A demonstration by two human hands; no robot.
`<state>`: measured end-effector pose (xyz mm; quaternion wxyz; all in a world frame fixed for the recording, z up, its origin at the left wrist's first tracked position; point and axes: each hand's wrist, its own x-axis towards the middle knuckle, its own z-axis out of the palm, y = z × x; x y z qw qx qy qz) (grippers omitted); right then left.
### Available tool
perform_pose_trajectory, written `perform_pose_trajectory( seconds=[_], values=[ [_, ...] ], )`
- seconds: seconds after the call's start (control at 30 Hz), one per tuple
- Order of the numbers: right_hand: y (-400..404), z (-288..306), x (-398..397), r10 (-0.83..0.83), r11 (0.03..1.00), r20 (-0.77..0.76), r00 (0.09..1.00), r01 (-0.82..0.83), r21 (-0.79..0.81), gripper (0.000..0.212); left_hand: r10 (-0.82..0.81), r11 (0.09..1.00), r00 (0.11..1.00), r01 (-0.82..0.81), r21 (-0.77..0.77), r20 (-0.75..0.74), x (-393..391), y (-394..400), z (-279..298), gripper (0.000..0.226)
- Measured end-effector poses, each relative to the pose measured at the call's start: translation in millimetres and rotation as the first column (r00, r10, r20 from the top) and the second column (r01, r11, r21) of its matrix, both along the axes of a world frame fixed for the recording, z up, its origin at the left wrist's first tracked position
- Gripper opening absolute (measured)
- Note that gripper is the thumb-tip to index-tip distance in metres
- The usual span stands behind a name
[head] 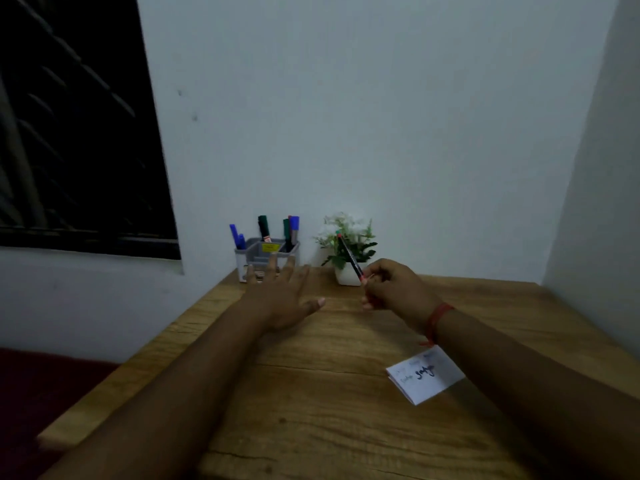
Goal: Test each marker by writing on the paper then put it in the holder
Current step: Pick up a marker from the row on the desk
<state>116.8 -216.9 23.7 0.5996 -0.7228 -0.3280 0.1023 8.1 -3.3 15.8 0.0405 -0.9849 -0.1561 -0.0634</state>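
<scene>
Right hand [391, 289] pinches marker [349, 256], tilted, near plant [348, 244] at desk [311, 393] far edge. Left hand [280, 296] spread wide, empty, before holder [244, 263] — crowded. Risk: marker clips plant or misses slot.

Wooden tabletop [311, 410], light oak grain, set in a corner. Small potted plant [348, 249], green leaves with white blooms, white pot, at the far edge against the white wall [381, 116]. Dark window [76, 126], upper left.

Left hand [282, 299] reaches forward, palm down, fingers spread; right hand [394, 289] is curled in a pinch, fingertips [367, 277] pressed together.
</scene>
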Motion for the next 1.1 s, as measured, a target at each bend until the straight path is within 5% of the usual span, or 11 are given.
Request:
perform_pose_trajectory(
  seconds=[0.3,0.43,0.57,0.7,1.1],
  values=[
    [112.0,25.6,2.3,-0.175,0.982,0.343,0.923,0.188,-0.003,0.003,0.232,0.965,0.965,-0.244,0.100,0.123,-59.1,91.3,-32.5,0.090],
    [170.6,60.4,18.3,-0.134,0.972,0.587,0.798,0.223,-0.081,0.007,0.229,0.967,0.956,-0.245,0.067,0.186,-56.8,99.6,-33.4,0.087],
    [226.2,77.2,27.0,-0.003,0.925,0.774,0.633,0.296,-0.238,0.017,0.237,0.972,0.968,-0.237,-0.011,0.083,-56.2,101.4,-37.0,0.087],
    [263.6,74.7,29.2,0.146,0.880,0.789,0.596,0.287,-0.379,0.015,0.230,0.970,0.973,-0.230,-0.078,-0.006,-58.6,103.3,-35.3,0.082],
    [306.0,64.6,24.5,0.180,0.866,0.692,0.699,0.221,-0.448,0.037,0.197,0.973,0.976,-0.206,-0.108,-0.092,-56.9,100.0,-32.7,0.071]
  ],
)
